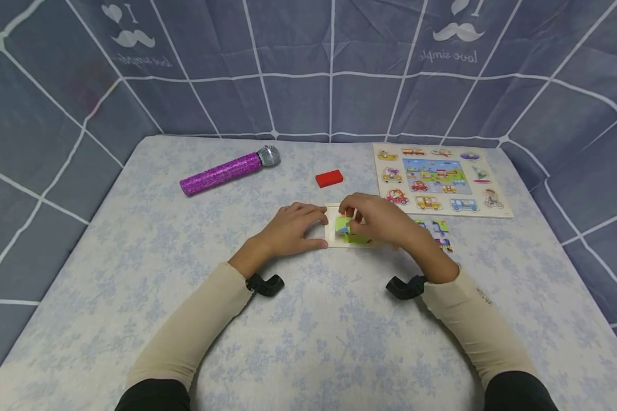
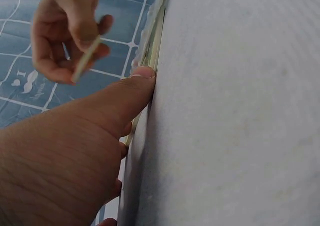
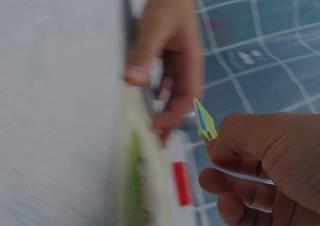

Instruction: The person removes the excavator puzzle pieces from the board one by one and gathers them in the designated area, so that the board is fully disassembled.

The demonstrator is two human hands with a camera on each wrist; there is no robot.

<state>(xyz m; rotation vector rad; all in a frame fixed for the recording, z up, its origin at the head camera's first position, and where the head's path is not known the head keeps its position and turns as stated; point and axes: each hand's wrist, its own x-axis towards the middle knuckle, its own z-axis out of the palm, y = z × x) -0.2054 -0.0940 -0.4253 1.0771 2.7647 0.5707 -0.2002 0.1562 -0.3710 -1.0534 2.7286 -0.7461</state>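
A small wooden puzzle board (image 1: 331, 233) lies flat at the middle of the table, with green pieces in its tray. My left hand (image 1: 294, 229) holds its left end, thumb at the near corner and fingers at the far one. Over the board, my right hand (image 1: 375, 220) pinches a green and blue puzzle piece (image 3: 204, 120) between thumb and fingers. In the right wrist view that piece is tilted and apart from the board. The left wrist view shows the piece (image 2: 86, 60) edge-on. Several loose puzzle pieces (image 1: 440, 227) lie right of the board, partly hidden by the right forearm.
A red block (image 1: 329, 178) lies behind the board. To the back left is a purple glitter microphone (image 1: 226, 173). A large picture board with vehicles (image 1: 444, 212) lies at the back right. A grey checked cloth (image 1: 298, 103) hangs behind the table.
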